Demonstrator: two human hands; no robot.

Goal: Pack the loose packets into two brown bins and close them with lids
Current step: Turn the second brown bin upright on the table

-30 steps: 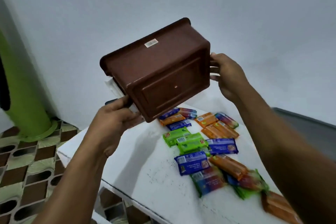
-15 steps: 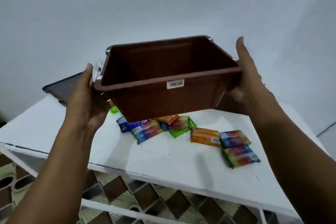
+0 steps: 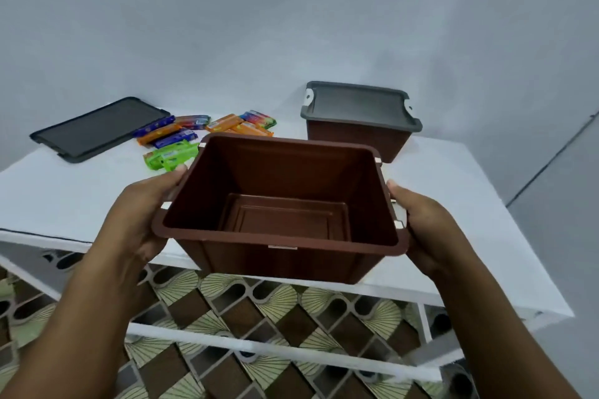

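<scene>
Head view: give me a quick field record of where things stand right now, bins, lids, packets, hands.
held bin: open brown bin, empty, upright, over the table's near edge
left hand: left hand gripping its left rim
right hand: right hand gripping its right rim
second bin: brown bin on the white table, far right, grey lid on
spare lid: dark lid flat, far left
packets: loose packets on the table between spare lid and second bin

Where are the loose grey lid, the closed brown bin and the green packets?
Loose flat grey plastic lid (image 3: 97, 129): head view, centre of its top panel.
Closed brown plastic bin (image 3: 356, 138): head view, front wall under its lid.
Bright green packets (image 3: 171, 155): head view, topmost wrapper.
</scene>
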